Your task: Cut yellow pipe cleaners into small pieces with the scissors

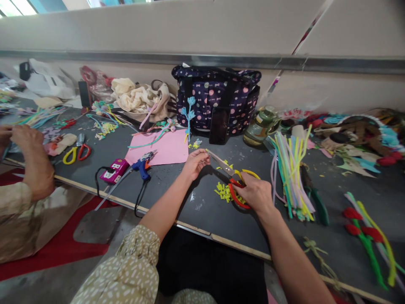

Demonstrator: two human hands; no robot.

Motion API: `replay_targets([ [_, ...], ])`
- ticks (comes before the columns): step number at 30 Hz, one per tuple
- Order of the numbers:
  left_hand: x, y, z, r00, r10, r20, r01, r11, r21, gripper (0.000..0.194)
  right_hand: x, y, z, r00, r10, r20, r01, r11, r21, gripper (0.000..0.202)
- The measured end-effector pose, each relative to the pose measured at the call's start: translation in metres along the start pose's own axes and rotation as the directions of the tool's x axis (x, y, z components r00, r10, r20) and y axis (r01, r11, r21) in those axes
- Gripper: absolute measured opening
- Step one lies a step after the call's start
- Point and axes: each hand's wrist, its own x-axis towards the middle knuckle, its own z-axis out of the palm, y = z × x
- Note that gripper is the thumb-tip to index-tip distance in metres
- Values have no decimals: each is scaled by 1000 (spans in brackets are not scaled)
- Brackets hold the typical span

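My right hand [257, 192] grips a pair of scissors [228, 169] with one red and one yellow handle, the blades pointing up and left. At the blade tips, my left hand [196, 164] is closed in a pinch. A tiny yellow speck shows by its fingertips, but what they hold is too small to make out. Below the scissors lies a pile of short yellow cut pieces [224, 192], with more beside the blades. A light-blue pipe-cleaner flower [189, 116] stands upright behind my left hand.
Left of me are pink paper [171, 147], a blue glue gun [142, 166] and a purple power strip [114, 171]. A dotted bag [202, 93], phone [219, 124] and glass jug [260, 128] stand behind. Pipe cleaners [292, 173] lie right. Another person's hand [30, 141] is far left.
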Motion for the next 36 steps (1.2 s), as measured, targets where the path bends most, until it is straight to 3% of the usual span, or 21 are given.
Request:
replay_targets([
  [17, -1, 1, -1, 1000, 19, 17, -19, 999, 44, 22, -1, 0, 3, 1000, -2, 0, 2, 1000, 14, 41],
  [27, 0, 0, -1, 1000, -6, 8, 5, 999, 41, 23, 1, -2, 1, 998, 6, 61, -10, 998, 57, 41],
  [36, -1, 4, 1, 1000, 1, -3, -1, 1000, 13, 27, 2, -4, -2, 998, 70, 1, -70, 998, 6, 48],
])
